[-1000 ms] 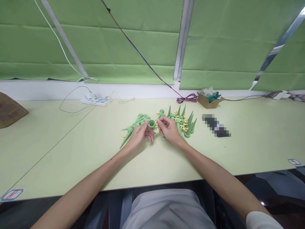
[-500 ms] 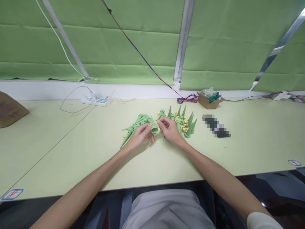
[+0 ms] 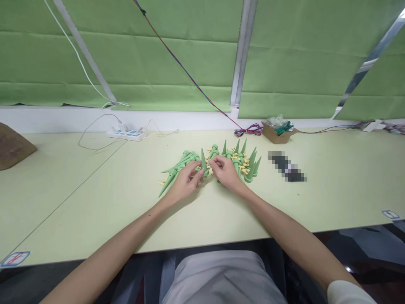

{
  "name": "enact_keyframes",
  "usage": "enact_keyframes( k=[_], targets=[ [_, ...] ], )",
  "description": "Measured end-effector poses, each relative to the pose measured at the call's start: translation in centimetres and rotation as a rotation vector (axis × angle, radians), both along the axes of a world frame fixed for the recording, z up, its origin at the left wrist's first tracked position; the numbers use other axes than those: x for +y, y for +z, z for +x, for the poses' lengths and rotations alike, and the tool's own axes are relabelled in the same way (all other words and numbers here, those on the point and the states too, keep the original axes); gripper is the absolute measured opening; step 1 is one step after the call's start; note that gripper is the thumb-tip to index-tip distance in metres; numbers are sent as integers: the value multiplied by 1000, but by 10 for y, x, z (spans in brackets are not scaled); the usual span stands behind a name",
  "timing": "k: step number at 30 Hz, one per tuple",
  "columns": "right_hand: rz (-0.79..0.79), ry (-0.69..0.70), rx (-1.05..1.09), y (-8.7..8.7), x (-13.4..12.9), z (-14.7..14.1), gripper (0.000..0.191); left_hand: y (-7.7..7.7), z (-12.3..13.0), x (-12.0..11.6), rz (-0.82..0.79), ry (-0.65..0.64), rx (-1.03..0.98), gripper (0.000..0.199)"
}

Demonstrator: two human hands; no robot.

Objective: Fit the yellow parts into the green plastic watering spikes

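My left hand [image 3: 186, 181] grips a green plastic watering spike [image 3: 203, 160] near its wide end, with the point upward. Close beside it on the right, my right hand [image 3: 224, 171] has thumb and forefinger pinched together; what is between them, if anything, is too small to make out. Behind and left of my left hand lies a group of green spikes [image 3: 172, 175] with yellow bits at one end. Around my right hand are more green spikes [image 3: 252, 166], some standing point up, mixed with small yellow valve-like pieces [image 3: 244, 164].
A small cardboard box [image 3: 278, 134] with clear plastic and green material stands at the back, beside coiled red-blue wire [image 3: 249, 130]. A power strip [image 3: 127, 133] lies back left. A dark, pixelated object [image 3: 287, 166] lies to the right. A brown object [image 3: 14, 145] sits far left.
My left hand has turned the spike from tilted, with its open rim toward me, to nearly upright. My right hand stays pinched in about the same place.
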State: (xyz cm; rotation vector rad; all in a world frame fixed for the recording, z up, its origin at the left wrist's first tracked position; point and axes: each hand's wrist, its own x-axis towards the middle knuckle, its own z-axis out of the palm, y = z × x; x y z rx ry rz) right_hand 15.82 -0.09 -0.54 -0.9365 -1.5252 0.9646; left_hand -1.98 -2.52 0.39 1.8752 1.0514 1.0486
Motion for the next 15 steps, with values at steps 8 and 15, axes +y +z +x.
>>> enact_keyframes(
  k=[8, 15],
  targets=[
    [2, -34, 21, -2, 2, 0, 39, -6, 0, 4, 126, 80, 74, 34],
    [76, -107, 47, -1, 3, 1, 36, 3, 2, 1, 51, 181, 9, 34]
  ],
)
